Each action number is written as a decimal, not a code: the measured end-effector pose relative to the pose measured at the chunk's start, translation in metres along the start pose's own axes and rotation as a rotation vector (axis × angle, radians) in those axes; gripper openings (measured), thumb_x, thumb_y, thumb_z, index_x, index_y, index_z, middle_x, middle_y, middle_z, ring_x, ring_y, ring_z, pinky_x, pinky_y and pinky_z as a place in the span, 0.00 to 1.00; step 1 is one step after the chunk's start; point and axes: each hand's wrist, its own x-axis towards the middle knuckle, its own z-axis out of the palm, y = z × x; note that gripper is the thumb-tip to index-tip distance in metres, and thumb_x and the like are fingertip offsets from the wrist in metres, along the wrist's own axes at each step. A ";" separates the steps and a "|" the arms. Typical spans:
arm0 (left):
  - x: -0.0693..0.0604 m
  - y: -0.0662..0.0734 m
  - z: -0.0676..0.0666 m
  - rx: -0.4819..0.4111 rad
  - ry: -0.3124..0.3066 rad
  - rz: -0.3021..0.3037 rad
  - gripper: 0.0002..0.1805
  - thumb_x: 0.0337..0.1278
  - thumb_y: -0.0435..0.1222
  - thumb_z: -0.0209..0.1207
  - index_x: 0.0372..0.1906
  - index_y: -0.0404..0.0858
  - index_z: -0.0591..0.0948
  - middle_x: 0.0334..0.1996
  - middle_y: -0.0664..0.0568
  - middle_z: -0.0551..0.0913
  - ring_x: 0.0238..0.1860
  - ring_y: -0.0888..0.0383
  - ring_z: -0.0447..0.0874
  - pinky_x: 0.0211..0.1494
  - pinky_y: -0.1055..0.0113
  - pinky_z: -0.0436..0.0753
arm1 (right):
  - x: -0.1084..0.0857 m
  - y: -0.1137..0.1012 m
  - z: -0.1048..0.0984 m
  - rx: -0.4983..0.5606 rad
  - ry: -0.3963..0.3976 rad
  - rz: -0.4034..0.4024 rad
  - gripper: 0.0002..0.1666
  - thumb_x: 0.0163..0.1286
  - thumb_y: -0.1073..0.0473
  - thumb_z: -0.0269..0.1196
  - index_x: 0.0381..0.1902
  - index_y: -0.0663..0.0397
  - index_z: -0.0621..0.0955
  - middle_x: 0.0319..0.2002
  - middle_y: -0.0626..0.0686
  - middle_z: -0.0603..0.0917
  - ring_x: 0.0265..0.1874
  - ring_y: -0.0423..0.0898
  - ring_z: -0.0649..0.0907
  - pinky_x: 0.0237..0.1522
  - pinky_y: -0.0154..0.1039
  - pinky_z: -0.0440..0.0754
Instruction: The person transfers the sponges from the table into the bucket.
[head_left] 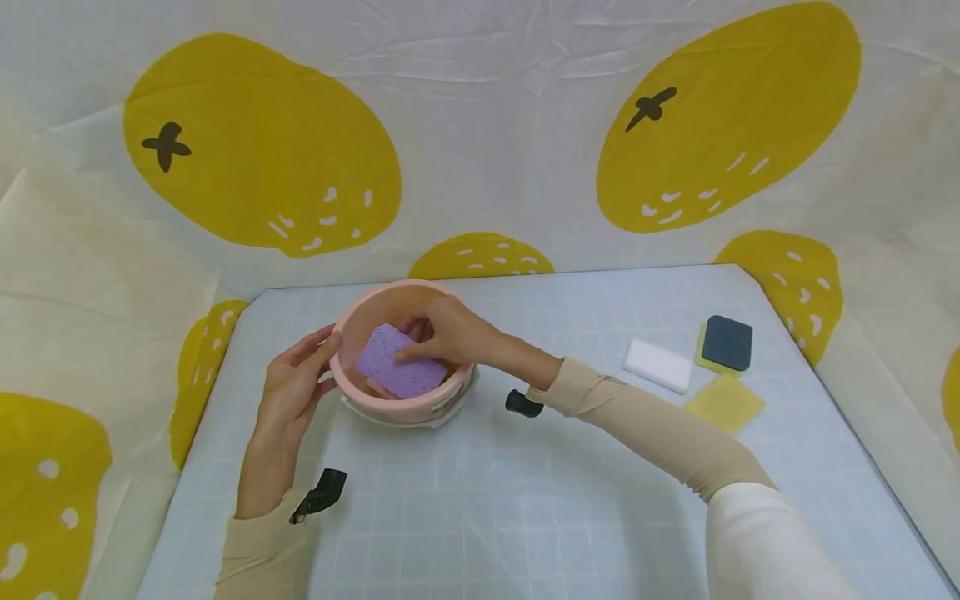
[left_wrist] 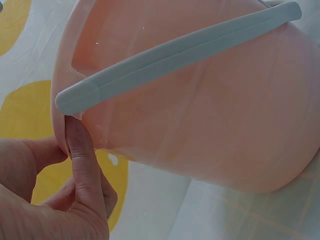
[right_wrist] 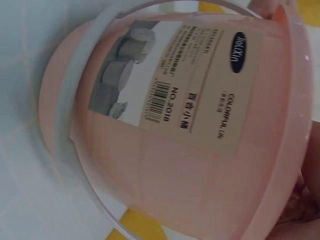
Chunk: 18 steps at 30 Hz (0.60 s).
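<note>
A pink bucket (head_left: 397,296) stands toward the back of the table, left of centre. My left hand (head_left: 288,387) pinches its rim on the left side, and in the left wrist view the thumb lies close to the end of the pale grey handle (left_wrist: 175,55). Inside the bucket's mouth, my right hand (head_left: 457,333) holds a purple speckled sponge (head_left: 393,367), the thumb lying on its upper face. Part of the right fingers is hidden behind the sponge. A printed label (right_wrist: 200,90) on the bucket's side fills much of the right wrist view.
On the right of the table lie a white sponge block (head_left: 657,365), a dark-topped yellow scrub sponge (head_left: 727,343) and a thin yellow square (head_left: 726,403). Cloth walls with yellow fruit prints border the pale blue gridded table (head_left: 480,517) at the back and sides.
</note>
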 end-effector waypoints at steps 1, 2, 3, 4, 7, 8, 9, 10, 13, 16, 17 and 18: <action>0.000 0.000 0.000 0.002 -0.002 -0.001 0.36 0.57 0.47 0.73 0.70 0.41 0.77 0.54 0.57 0.82 0.46 0.63 0.83 0.45 0.71 0.87 | 0.000 0.000 0.001 -0.011 0.001 -0.010 0.22 0.58 0.59 0.80 0.46 0.59 0.83 0.36 0.50 0.85 0.34 0.43 0.83 0.40 0.33 0.84; 0.000 0.000 0.000 0.006 -0.002 -0.003 0.36 0.57 0.47 0.73 0.70 0.42 0.77 0.54 0.57 0.82 0.47 0.63 0.83 0.45 0.71 0.87 | 0.000 0.000 0.003 -0.030 0.001 -0.014 0.22 0.58 0.58 0.80 0.46 0.59 0.83 0.36 0.50 0.85 0.34 0.43 0.83 0.40 0.34 0.84; 0.000 0.000 0.001 0.009 -0.001 -0.005 0.36 0.57 0.47 0.73 0.70 0.42 0.77 0.55 0.57 0.82 0.47 0.63 0.82 0.45 0.71 0.87 | 0.000 0.000 0.004 -0.058 -0.001 -0.011 0.22 0.59 0.58 0.79 0.46 0.59 0.83 0.37 0.50 0.85 0.35 0.44 0.83 0.41 0.34 0.84; 0.000 0.000 0.001 0.011 0.001 -0.008 0.36 0.57 0.48 0.73 0.70 0.42 0.77 0.55 0.57 0.82 0.47 0.63 0.82 0.44 0.71 0.87 | 0.000 -0.001 0.005 -0.101 -0.005 0.000 0.21 0.59 0.56 0.79 0.46 0.59 0.84 0.37 0.50 0.86 0.35 0.43 0.83 0.42 0.33 0.83; 0.000 0.000 0.002 0.011 0.007 -0.013 0.37 0.56 0.48 0.73 0.70 0.43 0.77 0.56 0.57 0.81 0.47 0.63 0.82 0.44 0.72 0.87 | -0.001 -0.004 0.008 -0.267 -0.025 0.034 0.19 0.62 0.49 0.77 0.45 0.55 0.88 0.36 0.46 0.87 0.36 0.39 0.82 0.44 0.30 0.80; 0.000 0.001 0.002 0.010 0.009 -0.015 0.37 0.56 0.48 0.73 0.70 0.43 0.77 0.57 0.56 0.81 0.47 0.63 0.82 0.44 0.72 0.86 | -0.001 -0.005 0.008 -0.312 -0.029 0.044 0.19 0.63 0.47 0.76 0.46 0.54 0.89 0.36 0.45 0.88 0.36 0.38 0.82 0.45 0.29 0.79; 0.000 0.001 0.002 0.010 0.011 -0.015 0.37 0.56 0.48 0.73 0.70 0.43 0.77 0.56 0.57 0.81 0.47 0.62 0.82 0.44 0.72 0.86 | -0.001 -0.006 0.008 -0.350 -0.033 0.052 0.20 0.64 0.46 0.75 0.47 0.53 0.89 0.36 0.45 0.88 0.36 0.38 0.81 0.46 0.29 0.78; 0.000 0.000 0.002 0.008 0.011 -0.013 0.37 0.56 0.48 0.73 0.70 0.43 0.77 0.56 0.57 0.82 0.47 0.62 0.82 0.44 0.72 0.86 | -0.002 -0.007 0.009 -0.382 -0.033 0.057 0.21 0.64 0.45 0.75 0.49 0.53 0.89 0.37 0.45 0.89 0.37 0.38 0.82 0.47 0.29 0.78; 0.000 0.000 0.002 0.000 0.005 -0.006 0.37 0.56 0.48 0.73 0.69 0.42 0.77 0.53 0.58 0.83 0.46 0.63 0.82 0.43 0.72 0.87 | -0.003 -0.007 0.009 -0.422 -0.025 0.082 0.22 0.65 0.45 0.74 0.50 0.52 0.88 0.41 0.45 0.89 0.40 0.37 0.83 0.50 0.31 0.79; -0.001 -0.001 0.002 -0.013 -0.006 0.005 0.36 0.56 0.47 0.73 0.69 0.40 0.77 0.51 0.58 0.84 0.44 0.63 0.82 0.43 0.71 0.87 | -0.005 -0.006 0.007 -0.429 -0.018 0.108 0.22 0.66 0.46 0.74 0.51 0.52 0.86 0.43 0.45 0.89 0.43 0.38 0.84 0.50 0.32 0.80; -0.001 -0.001 0.001 -0.014 -0.007 0.006 0.36 0.57 0.47 0.73 0.69 0.40 0.77 0.51 0.58 0.84 0.44 0.63 0.82 0.43 0.71 0.87 | -0.005 -0.006 0.007 -0.423 -0.018 0.110 0.21 0.66 0.47 0.74 0.51 0.53 0.86 0.43 0.46 0.88 0.43 0.39 0.84 0.50 0.32 0.80; -0.001 -0.001 0.001 -0.016 -0.006 0.007 0.36 0.56 0.47 0.74 0.69 0.40 0.77 0.52 0.58 0.84 0.44 0.63 0.83 0.44 0.71 0.87 | -0.006 -0.005 0.006 -0.413 -0.018 0.112 0.21 0.67 0.48 0.73 0.52 0.53 0.85 0.43 0.46 0.88 0.42 0.40 0.84 0.49 0.32 0.80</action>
